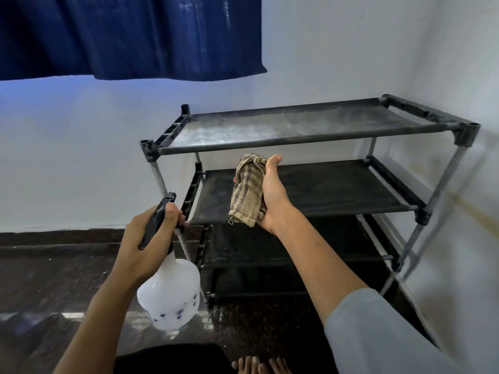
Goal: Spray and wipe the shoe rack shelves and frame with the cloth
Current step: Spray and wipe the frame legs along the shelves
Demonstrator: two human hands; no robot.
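A black shoe rack (pixel 305 139) with several fabric shelves and grey metal legs stands in the room's corner. Its top shelf (pixel 270 125) looks dusty or wet with pale streaks. My left hand (pixel 145 233) grips the black trigger head of a white spray bottle (pixel 170 290), held in the air left of the rack, nozzle pointing up toward it. My right hand (pixel 272 195) holds a bunched brown checked cloth (pixel 247 190) in front of the second shelf (pixel 324 190), below the top shelf's front bar.
White walls close in behind and to the right of the rack. A dark blue curtain (pixel 129 36) hangs at the upper left. The floor (pixel 54 271) is dark speckled stone. My bare toes (pixel 259 367) show at the bottom edge.
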